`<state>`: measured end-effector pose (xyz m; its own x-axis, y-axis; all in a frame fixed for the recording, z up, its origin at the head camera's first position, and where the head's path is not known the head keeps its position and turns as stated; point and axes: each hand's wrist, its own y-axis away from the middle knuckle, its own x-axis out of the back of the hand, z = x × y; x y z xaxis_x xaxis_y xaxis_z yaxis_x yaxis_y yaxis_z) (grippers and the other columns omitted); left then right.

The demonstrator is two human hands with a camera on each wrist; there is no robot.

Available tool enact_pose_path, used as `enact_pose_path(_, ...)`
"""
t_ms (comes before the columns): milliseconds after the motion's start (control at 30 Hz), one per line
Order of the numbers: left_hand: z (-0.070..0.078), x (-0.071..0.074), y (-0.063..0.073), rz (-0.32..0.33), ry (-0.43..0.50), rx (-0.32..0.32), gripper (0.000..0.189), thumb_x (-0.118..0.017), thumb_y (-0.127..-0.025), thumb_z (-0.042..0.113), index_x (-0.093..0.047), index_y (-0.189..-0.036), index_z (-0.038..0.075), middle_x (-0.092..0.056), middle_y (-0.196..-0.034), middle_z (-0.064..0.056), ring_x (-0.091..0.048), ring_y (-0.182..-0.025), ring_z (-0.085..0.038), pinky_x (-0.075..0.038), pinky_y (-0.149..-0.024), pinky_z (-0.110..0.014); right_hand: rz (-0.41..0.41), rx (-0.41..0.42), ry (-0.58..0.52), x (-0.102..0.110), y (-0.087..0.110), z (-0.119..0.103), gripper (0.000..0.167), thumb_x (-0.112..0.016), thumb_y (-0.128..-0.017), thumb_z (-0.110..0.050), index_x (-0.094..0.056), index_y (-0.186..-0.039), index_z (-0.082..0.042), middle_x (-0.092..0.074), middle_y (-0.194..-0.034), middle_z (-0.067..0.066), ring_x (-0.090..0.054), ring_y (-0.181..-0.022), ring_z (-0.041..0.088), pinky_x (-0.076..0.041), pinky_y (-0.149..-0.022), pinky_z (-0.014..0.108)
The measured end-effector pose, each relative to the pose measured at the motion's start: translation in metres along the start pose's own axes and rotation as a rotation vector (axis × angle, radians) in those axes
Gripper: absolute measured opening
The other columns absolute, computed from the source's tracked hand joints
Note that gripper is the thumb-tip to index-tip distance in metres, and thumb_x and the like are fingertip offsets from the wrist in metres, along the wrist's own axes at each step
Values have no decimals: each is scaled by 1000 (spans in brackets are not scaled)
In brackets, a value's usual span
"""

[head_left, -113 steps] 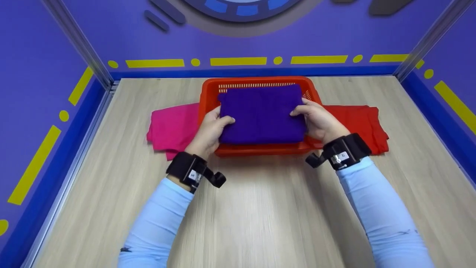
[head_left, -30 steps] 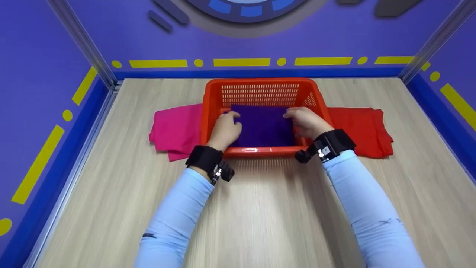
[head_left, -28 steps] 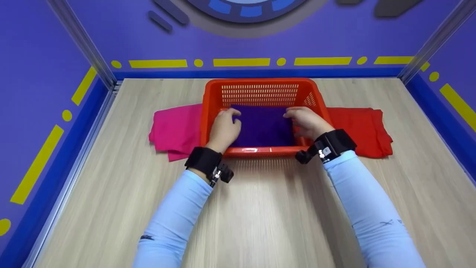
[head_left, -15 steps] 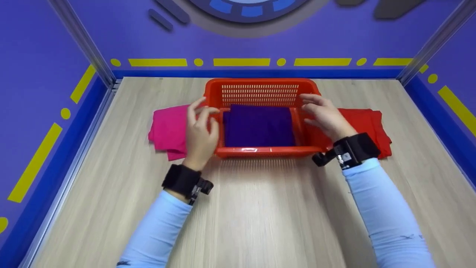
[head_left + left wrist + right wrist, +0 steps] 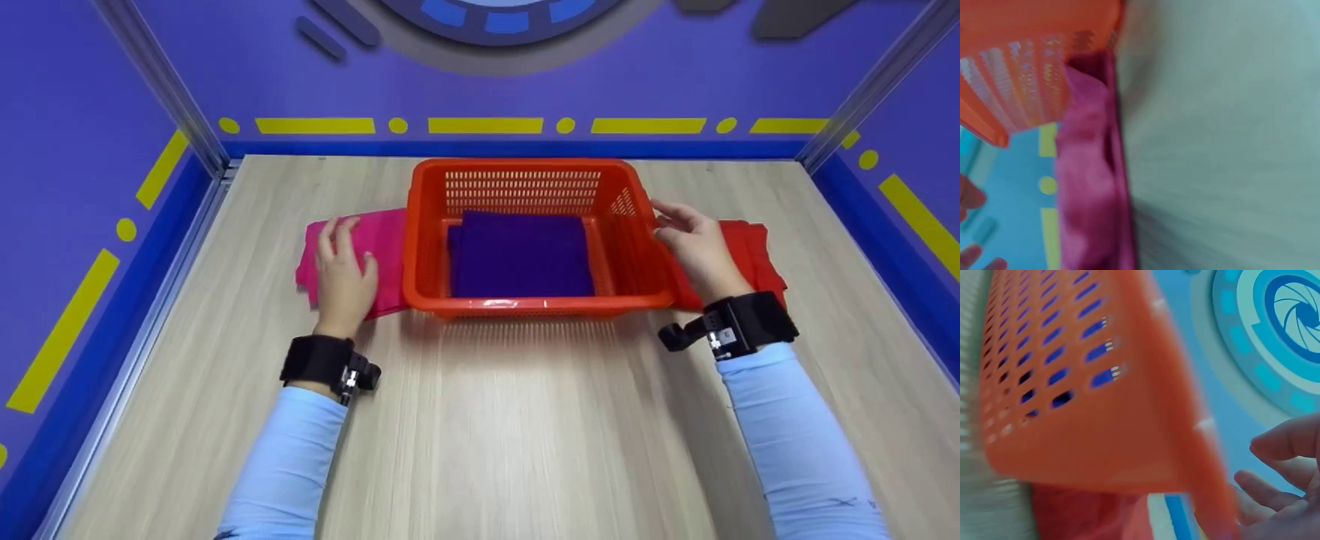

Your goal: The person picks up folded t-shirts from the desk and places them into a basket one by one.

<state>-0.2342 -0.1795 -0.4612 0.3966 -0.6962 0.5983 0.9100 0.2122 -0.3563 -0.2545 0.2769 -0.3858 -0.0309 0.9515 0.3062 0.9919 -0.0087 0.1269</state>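
Note:
Over the folded pink cloth [image 5: 386,247] my left hand [image 5: 345,281] hovers with fingers spread and loosely bent, holding nothing. In the left wrist view its fingertips [image 5: 968,194] show at the left edge, apart from the cloth. My right hand [image 5: 697,244] is at the right rim of the red plastic basket [image 5: 540,304], fingers loosely bent, fingertips close to the rim in the right wrist view. Behind that hand lies a folded red cloth [image 5: 742,255], partly hidden by it. A folded purple cloth [image 5: 525,255] lies flat inside the basket.
The basket stands at the back middle of a light wooden table [image 5: 487,420], between the pink and red cloths. Blue-purple panels [image 5: 480,97] with yellow marks close off the back and both sides.
Both hands lowered the purple cloth into the basket, let it go and moved apart. The left hand went left over the pink cloth, the right hand right to the basket's rim.

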Motion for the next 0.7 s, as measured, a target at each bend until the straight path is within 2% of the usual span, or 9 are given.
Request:
enact_pose_path(100,-10,-2,-2,-124,-54,67,60,-61,-97,8,-39,-153,6,-25,-161,-22,-27,-146,-43,-30,-117,-56,-36,-31,34,-2,1,7,61,-43,-103,1,-29,-161,-11,-35,-161,16,-44,-137,31,-44,-110,37)
enact_pose_path(200,-15,-4,-5,-232,-105,111,67,-61,-99,16,-30,-159,10,-17,-165,-21,-14,-152,-45,-17,-119,-64,-51,-38,33,-5,1,12,65,-43,-103,2,-22,-163,-13,-28,-165,12,-41,-139,31,-43,-111,40)
enact_pose_path(333,-15,-6,-9,-364,-197,144,76,-60,-101,30,-18,-164,17,-4,-169,-19,3,-152,-47,-4,-115,-73,-55,-65,-73,-9,-1,17,67,-42,-104,-1,-13,-164,-11,-22,-167,13,-36,-142,30,-36,-116,44)
enact_pose_path(433,-12,-7,-10,-503,-308,165,81,-59,-101,36,-11,-165,21,6,-169,-18,14,-150,-49,3,-113,-75,-70,-117,-138,-10,-1,21,65,-40,-107,-10,-11,-164,-13,-25,-165,15,-39,-138,28,-36,-116,44)
enact_pose_path(567,-7,-9,-12,-676,-466,160,85,-60,-100,38,-6,-165,24,13,-168,-18,22,-148,-50,7,-109,-78,-95,-149,-170,-10,1,27,60,-38,-109,-20,-14,-164,-17,-32,-160,14,-42,-135,24,-40,-113,39)
enact_pose_path(700,-3,-9,-14,-737,-529,164,87,-60,-99,40,-5,-164,24,11,-168,-19,20,-148,-50,4,-109,-79,-104,-139,-211,-9,1,30,58,-39,-110,-25,-18,-164,-18,-34,-159,13,-41,-137,24,-43,-107,35)
